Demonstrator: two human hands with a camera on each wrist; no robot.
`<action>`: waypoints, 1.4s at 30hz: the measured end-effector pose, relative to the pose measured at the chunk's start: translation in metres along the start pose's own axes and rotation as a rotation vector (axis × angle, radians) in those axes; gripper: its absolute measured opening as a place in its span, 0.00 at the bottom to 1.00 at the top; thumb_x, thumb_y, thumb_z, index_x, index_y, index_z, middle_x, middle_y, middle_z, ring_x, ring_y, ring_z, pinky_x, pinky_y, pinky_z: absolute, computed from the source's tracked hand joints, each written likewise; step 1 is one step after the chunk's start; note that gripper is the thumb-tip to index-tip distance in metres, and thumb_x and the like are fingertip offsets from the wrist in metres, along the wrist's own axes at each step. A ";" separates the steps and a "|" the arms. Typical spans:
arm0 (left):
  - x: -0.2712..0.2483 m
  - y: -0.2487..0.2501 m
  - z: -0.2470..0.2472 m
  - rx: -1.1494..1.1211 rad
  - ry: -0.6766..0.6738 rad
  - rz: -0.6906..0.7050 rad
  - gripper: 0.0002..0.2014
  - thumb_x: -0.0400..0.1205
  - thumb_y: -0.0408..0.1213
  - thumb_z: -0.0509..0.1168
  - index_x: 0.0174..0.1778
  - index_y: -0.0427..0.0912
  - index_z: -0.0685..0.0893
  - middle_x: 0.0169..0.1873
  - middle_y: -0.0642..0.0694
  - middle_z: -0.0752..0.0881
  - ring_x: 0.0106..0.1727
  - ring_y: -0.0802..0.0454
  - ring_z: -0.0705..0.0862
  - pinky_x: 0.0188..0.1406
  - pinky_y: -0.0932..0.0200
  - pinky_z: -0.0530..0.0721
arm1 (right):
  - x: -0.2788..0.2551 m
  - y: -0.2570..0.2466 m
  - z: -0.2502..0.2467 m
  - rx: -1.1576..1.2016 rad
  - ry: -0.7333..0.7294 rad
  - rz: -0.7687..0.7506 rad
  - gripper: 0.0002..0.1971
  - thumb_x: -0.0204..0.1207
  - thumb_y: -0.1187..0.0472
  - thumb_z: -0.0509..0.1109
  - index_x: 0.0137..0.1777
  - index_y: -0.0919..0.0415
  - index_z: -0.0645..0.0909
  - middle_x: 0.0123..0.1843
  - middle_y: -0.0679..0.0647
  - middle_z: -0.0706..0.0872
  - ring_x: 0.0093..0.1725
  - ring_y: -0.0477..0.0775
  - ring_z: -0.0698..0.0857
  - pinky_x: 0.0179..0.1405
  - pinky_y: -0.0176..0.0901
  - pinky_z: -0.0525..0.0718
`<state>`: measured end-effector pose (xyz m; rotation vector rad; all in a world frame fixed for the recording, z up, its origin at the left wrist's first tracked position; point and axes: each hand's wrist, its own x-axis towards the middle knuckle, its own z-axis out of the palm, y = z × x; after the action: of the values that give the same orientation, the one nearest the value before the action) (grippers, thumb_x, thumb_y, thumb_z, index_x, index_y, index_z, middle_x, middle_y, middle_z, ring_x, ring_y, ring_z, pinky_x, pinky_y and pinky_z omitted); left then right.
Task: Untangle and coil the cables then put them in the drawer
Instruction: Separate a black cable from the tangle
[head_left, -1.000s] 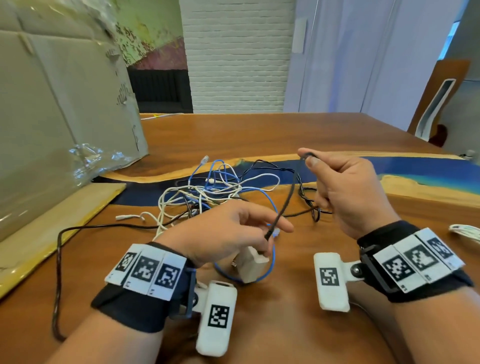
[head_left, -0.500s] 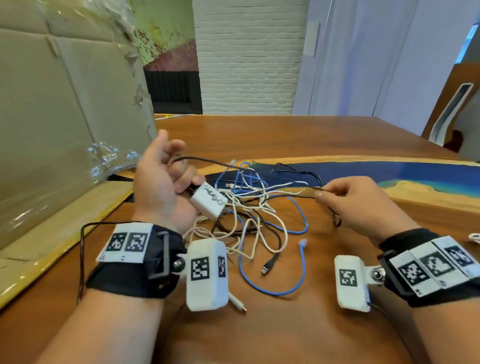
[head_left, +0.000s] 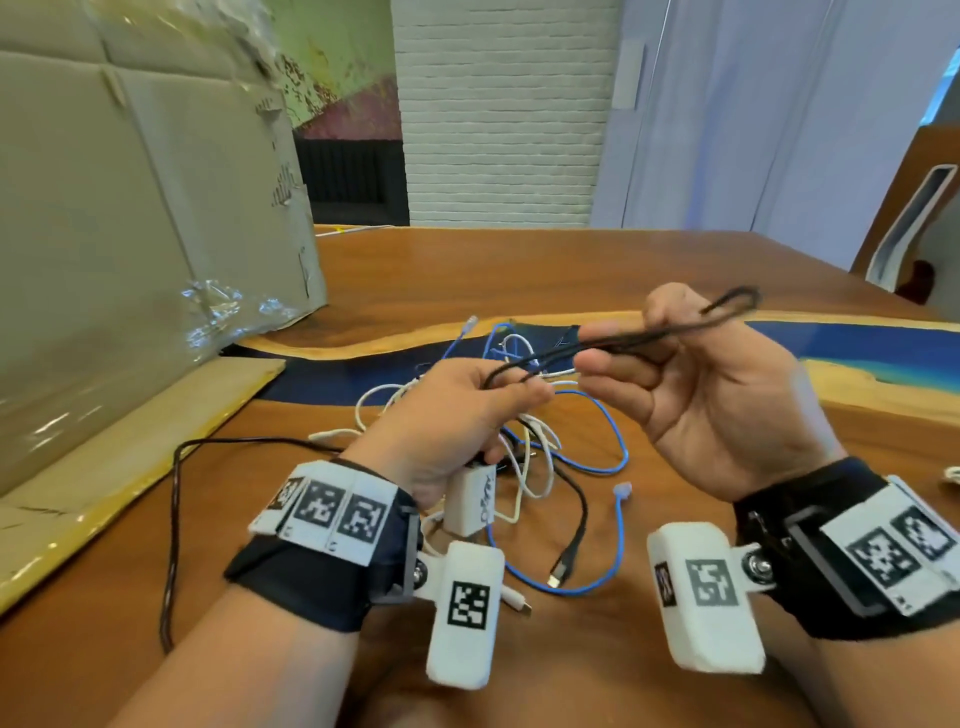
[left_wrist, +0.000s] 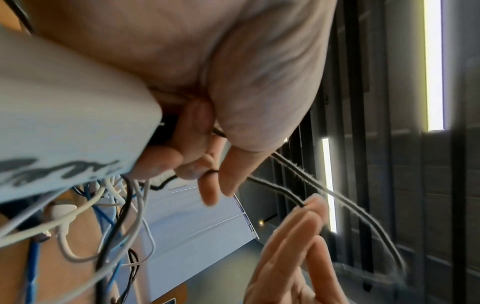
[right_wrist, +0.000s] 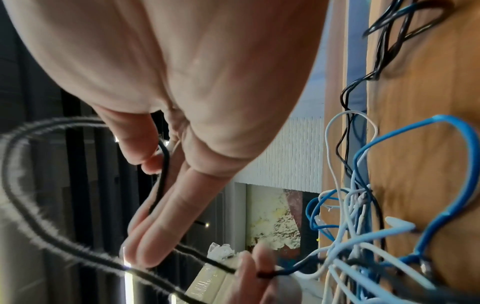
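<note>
While the head view takes in the whole wooden table (head_left: 519, 270), both hands are raised above the tangle of cables (head_left: 524, 426) lying on it. The left hand (head_left: 457, 415) has its fingers curled round a white charger block (head_left: 470, 501) tucked under the palm, and its thumb and forefinger pinch a black braided cable (head_left: 623, 340). The right hand (head_left: 711, 395), palm up, nips the same cable between thumb and fingers. Between the two hands the cable is doubled into a long narrow loop whose long axis runs from the left hand up and away past the right hand, the closed bend (head_left: 737, 301) pointing beyond the right thumb.

Only the left wrist view shows the printed face of the charger block (left_wrist: 64, 131) pressed against the curled fingers, with the cable's two strands (left_wrist: 324, 191) leaving the pinch and the right hand's fingertips (left_wrist: 311, 207) touching one of them. Only the right wrist view shows that the right fingers (right_wrist: 166, 207) lie straight and together, the strand (right_wrist: 162, 174) running along them under the thumb.

Beside the tangle, toward the person, a blue network cable (head_left: 597, 457) curves, and a black USB plug (head_left: 563, 566) rests inside its bend. A cardboard box (head_left: 130, 234) stands well away from the tangle on its left.
</note>
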<state>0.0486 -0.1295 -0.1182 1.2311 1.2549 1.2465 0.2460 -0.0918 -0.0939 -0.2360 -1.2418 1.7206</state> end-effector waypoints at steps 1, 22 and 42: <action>0.002 0.001 -0.001 -0.023 0.051 -0.002 0.06 0.87 0.32 0.67 0.51 0.32 0.85 0.24 0.52 0.71 0.17 0.58 0.66 0.21 0.61 0.67 | 0.001 0.001 0.000 -0.022 -0.017 0.018 0.03 0.79 0.64 0.63 0.51 0.60 0.74 0.53 0.67 0.93 0.51 0.65 0.94 0.49 0.52 0.93; -0.013 0.014 -0.006 -0.467 -0.351 0.085 0.19 0.88 0.40 0.57 0.45 0.37 0.91 0.28 0.45 0.80 0.15 0.61 0.60 0.22 0.62 0.67 | 0.006 0.049 -0.004 -0.620 0.046 0.204 0.07 0.88 0.62 0.66 0.57 0.59 0.87 0.45 0.60 0.86 0.41 0.57 0.87 0.40 0.48 0.89; 0.003 -0.003 -0.008 -0.018 0.001 -0.007 0.30 0.83 0.37 0.73 0.82 0.55 0.75 0.43 0.45 0.92 0.23 0.51 0.65 0.24 0.58 0.67 | 0.007 0.000 -0.011 0.216 0.047 -0.174 0.15 0.90 0.57 0.52 0.57 0.55 0.82 0.61 0.55 0.92 0.71 0.62 0.87 0.63 0.61 0.88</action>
<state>0.0405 -0.1272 -0.1207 1.2123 1.2451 1.2502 0.2494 -0.0796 -0.0969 -0.0378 -1.0022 1.6719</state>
